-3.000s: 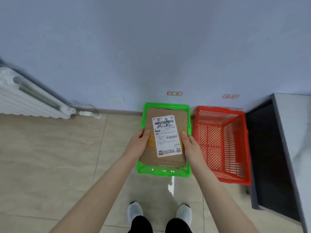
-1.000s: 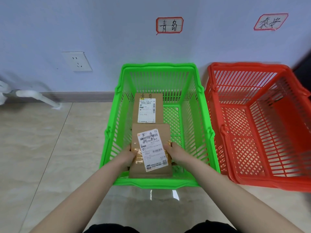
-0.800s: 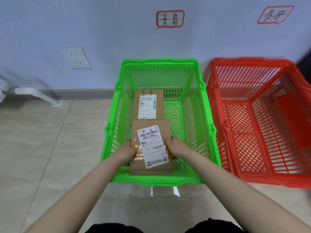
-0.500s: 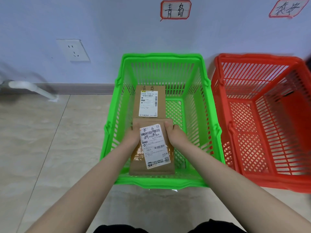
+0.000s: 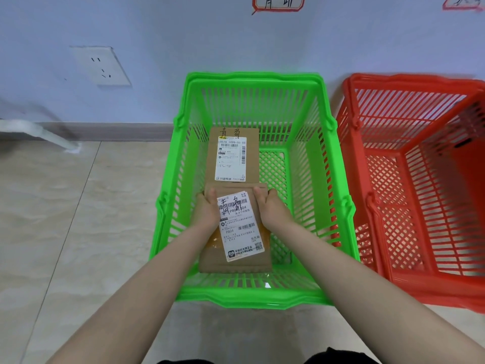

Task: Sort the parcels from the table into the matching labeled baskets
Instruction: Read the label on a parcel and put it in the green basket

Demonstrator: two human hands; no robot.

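Both hands reach down into the green basket [image 5: 252, 298]. The left hand [image 5: 207, 210] and right hand [image 5: 274, 210] each grip a far corner of a brown parcel [image 5: 236, 261], thumbs on top, label facing up. It sits in the basket's near half, perhaps resting on the bottom; that is hard to tell. A second parcel [image 5: 232, 156] lies just behind it. A red basket [image 5: 409, 285] stands beside, on the right.

Brown parcel [image 5: 237, 232], white label up, sits low in the green basket [image 5: 252, 298] by its front wall; left hand [image 5: 206, 211] and right hand [image 5: 273, 208] grip its far corners. Second labelled parcel [image 5: 232, 156] lies flat just behind. Red basket [image 5: 433, 292] stands right.
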